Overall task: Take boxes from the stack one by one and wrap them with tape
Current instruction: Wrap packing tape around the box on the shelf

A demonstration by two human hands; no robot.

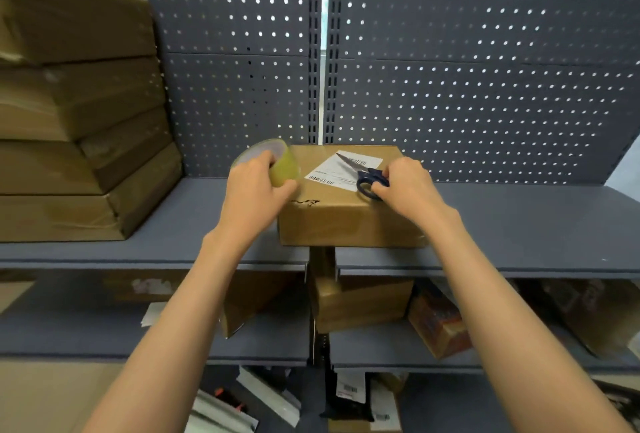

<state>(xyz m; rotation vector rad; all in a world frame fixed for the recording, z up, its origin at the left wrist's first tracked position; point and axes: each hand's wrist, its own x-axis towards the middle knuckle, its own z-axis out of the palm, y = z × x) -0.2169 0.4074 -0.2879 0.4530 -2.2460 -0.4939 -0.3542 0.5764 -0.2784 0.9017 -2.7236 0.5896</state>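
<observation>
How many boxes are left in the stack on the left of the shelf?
4 show in the stack, one on another at the shelf's left end; the top one is cut off by the frame, so more may sit above.

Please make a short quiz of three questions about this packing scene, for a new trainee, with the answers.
1. True or false: the left hand grips the tape roll.
2. What lies under the scissors on top of the box? A) a white shipping label B) a knife C) a glove
3. On which side of the shelf is the stack of boxes, seen from the person?

Key
1. True.
2. A: the blades lie across the white shipping label, and the right hand holds the blue handles.
3. Left.
</observation>
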